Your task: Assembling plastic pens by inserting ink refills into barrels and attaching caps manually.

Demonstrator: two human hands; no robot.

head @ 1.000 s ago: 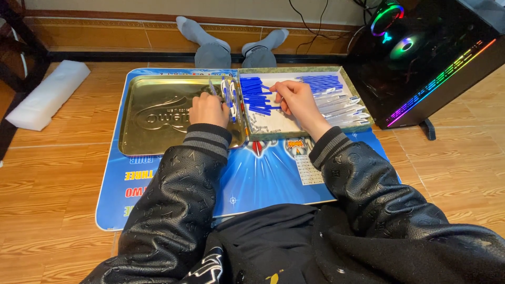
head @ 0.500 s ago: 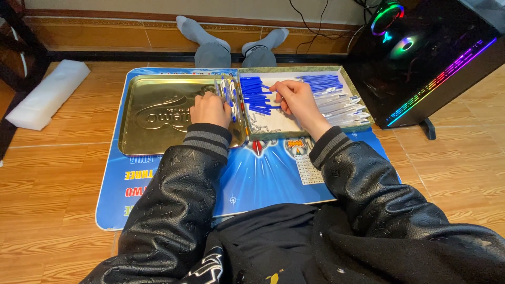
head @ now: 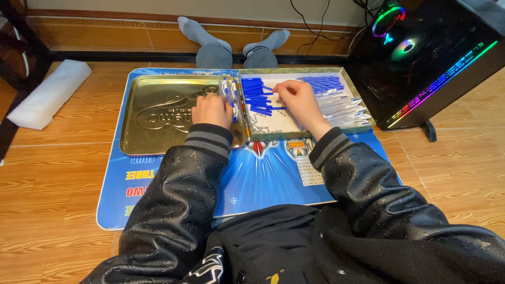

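Observation:
My left hand [head: 211,110] rests on the right side of a shallow gold metal tray [head: 152,118] and grips a bunch of pens [head: 228,92] with blue and clear parts, held upright. My right hand [head: 299,99] reaches into a flat box [head: 363,113] to the right of the tray, fingertips pinched on a blue pen part at the edge of a pile of blue pieces [head: 256,95]. Clear pen barrels [head: 344,108] lie in a row at the box's right side, with blue refills [head: 322,82] behind them. Small springs [head: 265,125] are scattered on the box floor.
Tray and box sit on a blue printed board [head: 263,173] on a wooden floor. A lit computer case [head: 431,58] stands at the right. A white foam block [head: 50,94] lies at the left. Another person's legs in grey socks [head: 231,44] stretch behind the tray.
My left hand has shifted slightly with the bunch of pens. My right hand stays in the box at the blue pieces, barely moved.

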